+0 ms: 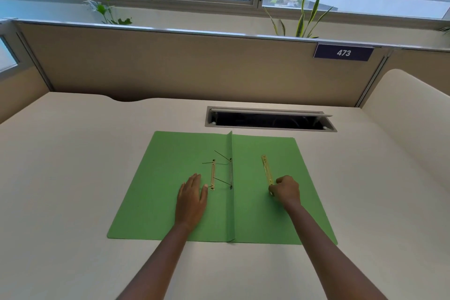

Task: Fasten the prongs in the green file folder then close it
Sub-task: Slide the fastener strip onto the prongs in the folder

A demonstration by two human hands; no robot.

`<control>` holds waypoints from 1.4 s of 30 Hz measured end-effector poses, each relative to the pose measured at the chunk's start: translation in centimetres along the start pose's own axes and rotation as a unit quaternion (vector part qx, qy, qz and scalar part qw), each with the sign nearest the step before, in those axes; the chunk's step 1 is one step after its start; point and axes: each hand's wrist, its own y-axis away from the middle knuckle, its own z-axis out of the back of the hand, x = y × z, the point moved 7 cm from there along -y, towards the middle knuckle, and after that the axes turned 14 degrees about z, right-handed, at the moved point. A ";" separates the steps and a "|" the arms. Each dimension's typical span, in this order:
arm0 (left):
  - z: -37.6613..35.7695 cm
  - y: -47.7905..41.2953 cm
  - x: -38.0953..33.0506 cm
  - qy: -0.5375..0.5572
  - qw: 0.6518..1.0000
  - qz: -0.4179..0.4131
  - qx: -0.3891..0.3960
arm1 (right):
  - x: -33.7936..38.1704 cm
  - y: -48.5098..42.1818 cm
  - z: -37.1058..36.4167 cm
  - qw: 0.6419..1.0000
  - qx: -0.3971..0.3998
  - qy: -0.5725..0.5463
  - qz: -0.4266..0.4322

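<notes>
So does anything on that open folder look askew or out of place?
Yes: the loose brass bar lies askew on the green folder's right leaf, pinched by the right hand; the prongs stick up, splayed and unfastened.

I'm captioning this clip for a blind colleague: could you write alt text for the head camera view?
A green file folder lies open on a cream desk, its thin prongs sticking up unfastened near the spine. The left hand rests flat on the left flap, while the right hand pinches one end of a loose brass fastener bar on the right flap.
</notes>
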 end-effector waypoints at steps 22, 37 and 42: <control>0.5 -1.0 -7.6 0.372 0.909 0.098 0.159 | 8.6 5.6 -2.9 0.932 0.202 -0.288 0.091; 0.1 -6.8 -6.1 0.320 0.908 0.175 0.205 | 7.0 3.1 -3.3 0.938 0.100 -0.324 0.069; -1.2 -6.4 -7.0 0.420 0.850 0.174 0.267 | 7.7 2.1 -4.1 0.939 0.096 -0.320 0.077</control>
